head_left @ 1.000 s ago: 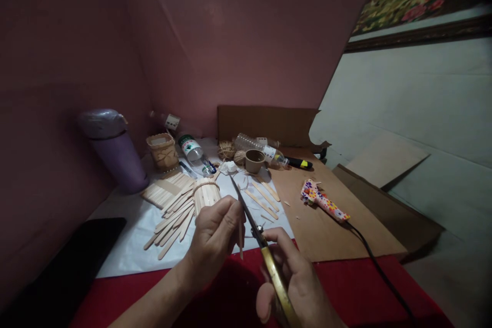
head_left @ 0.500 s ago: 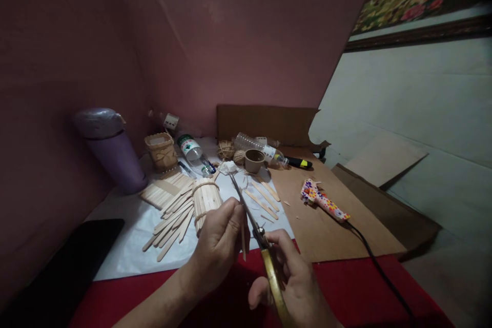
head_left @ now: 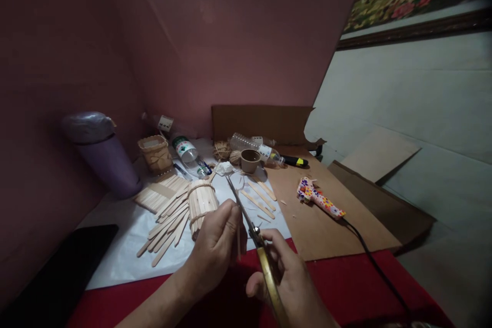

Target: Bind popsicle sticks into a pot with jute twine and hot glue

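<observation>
My left hand [head_left: 215, 248] pinches a thin wooden craft stick [head_left: 239, 242] that hangs down from its fingers. My right hand [head_left: 288, 279] grips gold-handled scissors [head_left: 251, 233], whose blades point up and away, right beside the stick. Behind my left hand stands a cylinder of craft sticks [head_left: 200, 202] bound with twine, on white paper [head_left: 126, 251]. Loose craft sticks [head_left: 165, 228] fan out to its left, and a few more sticks [head_left: 259, 195] lie to its right.
A purple flask [head_left: 103, 151], small stick basket [head_left: 156, 152], plastic bottles [head_left: 188, 151], twine balls [head_left: 223, 149] and a brown cup [head_left: 249, 160] stand at the back. A patterned glue gun [head_left: 317, 197] with a black cord lies on cardboard [head_left: 330, 225]. A dark phone [head_left: 57, 277] lies at left.
The view has shifted slightly. My hands stay together; the stick in my left hand looks shorter below the fingers than before, and the scissors have stayed against it.
</observation>
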{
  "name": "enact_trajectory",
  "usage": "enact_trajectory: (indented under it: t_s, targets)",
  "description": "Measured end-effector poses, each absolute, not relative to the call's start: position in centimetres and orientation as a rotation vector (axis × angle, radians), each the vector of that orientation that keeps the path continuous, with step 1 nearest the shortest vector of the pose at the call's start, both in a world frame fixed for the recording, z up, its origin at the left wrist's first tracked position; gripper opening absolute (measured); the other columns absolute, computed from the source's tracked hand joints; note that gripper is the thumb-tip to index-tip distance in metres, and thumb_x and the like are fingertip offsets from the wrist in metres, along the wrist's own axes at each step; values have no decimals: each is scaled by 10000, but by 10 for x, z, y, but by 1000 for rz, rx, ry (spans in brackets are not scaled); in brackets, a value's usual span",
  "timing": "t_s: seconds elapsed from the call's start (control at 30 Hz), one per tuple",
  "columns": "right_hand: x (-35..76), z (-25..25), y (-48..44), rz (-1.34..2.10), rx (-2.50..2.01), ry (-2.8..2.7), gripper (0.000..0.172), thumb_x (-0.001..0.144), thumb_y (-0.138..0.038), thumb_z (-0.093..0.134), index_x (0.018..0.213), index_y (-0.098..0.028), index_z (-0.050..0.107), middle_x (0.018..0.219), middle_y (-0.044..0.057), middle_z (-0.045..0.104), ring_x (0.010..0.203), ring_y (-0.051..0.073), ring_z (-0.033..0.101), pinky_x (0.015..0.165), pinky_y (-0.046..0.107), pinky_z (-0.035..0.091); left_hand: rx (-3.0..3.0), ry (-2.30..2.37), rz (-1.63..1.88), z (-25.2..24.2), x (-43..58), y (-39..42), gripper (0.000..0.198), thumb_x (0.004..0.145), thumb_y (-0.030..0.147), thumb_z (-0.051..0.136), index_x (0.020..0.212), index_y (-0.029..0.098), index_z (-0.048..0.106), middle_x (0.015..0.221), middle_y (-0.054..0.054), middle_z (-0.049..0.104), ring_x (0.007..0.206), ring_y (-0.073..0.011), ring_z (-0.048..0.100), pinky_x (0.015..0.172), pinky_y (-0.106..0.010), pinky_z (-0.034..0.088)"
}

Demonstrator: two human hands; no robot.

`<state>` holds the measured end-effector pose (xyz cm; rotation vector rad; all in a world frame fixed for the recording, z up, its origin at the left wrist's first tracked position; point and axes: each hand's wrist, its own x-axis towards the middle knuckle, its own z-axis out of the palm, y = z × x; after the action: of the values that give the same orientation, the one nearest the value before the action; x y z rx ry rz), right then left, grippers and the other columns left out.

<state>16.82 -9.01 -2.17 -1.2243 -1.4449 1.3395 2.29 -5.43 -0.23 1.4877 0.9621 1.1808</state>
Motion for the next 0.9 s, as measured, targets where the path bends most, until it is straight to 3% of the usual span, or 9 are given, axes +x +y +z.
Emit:
enact_trajectory:
  t_s: [0.13,0.4,0.63,0.9]
  targets:
    - [169,-23,-87,1286,-1232,-1484,531,635,-423,826,1012,-212,517,562,-96,395,500,91,445,443,189,265,1510,976,1159,-4,24,-54,388,963,472,403,687,203,451,533,38,476,445,-85,415,425,-207,330]
    - [166,-30,-83,1319,-1163,-1427,489,619,-439,849,938,-197,571,560,-86,444,514,86,383,463,196,299,1472,962,1171,-8,26,-53,375,961,456,426,691,198,451,541,55,459,451,-74,411,420,-198,318]
    - [163,-33,-78,1336,-1071,-1367,437,620,-366,862,890,-199,563,651,-59,563,586,105,515,514,182,400,1439,1032,1158,-7,26,-53,392,955,494,414,701,198,455,555,39,512,481,-89,466,458,-209,365]
    - [160,-33,-77,1282,-1123,-1395,398,636,-327,856,880,-201,567,666,-57,585,588,105,541,523,176,433,1425,1062,1197,-5,26,-53,392,954,480,427,693,191,475,583,37,505,505,-90,474,471,-209,369]
